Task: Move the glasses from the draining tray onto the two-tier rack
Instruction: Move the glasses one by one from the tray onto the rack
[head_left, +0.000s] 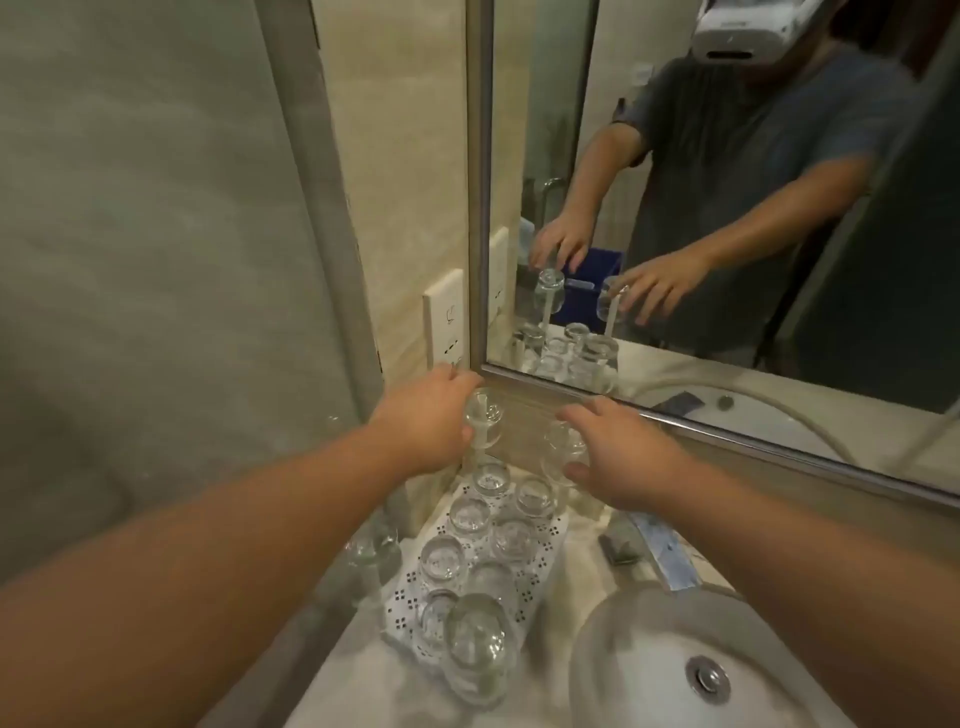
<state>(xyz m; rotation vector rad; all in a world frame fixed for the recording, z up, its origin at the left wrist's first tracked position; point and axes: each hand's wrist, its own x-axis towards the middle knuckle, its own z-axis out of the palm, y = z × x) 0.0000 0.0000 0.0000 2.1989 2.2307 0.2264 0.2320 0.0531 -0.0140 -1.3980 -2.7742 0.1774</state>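
Observation:
A white perforated draining tray (540, 564) lies on the counter left of the sink, with several clear glasses (470, 517) upside down on it. At its far end stands the two-tier rack, its white posts barely visible. My left hand (426, 415) holds an inverted glass (485, 415) on a high left post. My right hand (618, 457) curls its fingers and thumb round another inverted glass (563, 449) on the right post. A large glass (475, 644) stands at the tray's near end.
A wall mirror (727, 208) runs right behind the rack and reflects the person and the glasses. A white sink basin (649, 670) sits at the lower right. A glass shower panel (156, 260) and a wall socket (444, 322) are to the left. Another clear glass (371, 551) stands beside the tray.

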